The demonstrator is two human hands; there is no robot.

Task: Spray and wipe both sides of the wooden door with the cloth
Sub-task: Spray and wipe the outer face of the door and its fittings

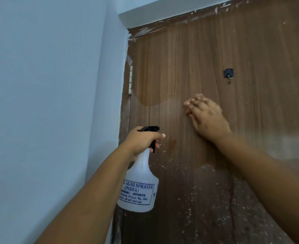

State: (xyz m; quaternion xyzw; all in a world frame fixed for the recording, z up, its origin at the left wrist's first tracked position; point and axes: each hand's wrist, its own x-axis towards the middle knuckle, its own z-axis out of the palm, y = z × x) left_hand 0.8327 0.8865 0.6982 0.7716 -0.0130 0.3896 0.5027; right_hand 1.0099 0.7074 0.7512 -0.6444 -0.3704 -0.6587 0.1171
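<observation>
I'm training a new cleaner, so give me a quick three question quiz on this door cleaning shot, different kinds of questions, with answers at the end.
1. True or false: the left hand grips the spray bottle by its trigger head.
2. Multiple choice: the right hand is
A. wiping with a cloth
B. laid bare on the wooden door, fingers fairly straight
C. pulling the hook
3. Fill in: the small dark hook sits ____ the right hand.

Key
1. True.
2. B; no cloth is in view.
3. Above, slightly to its right.
</observation>
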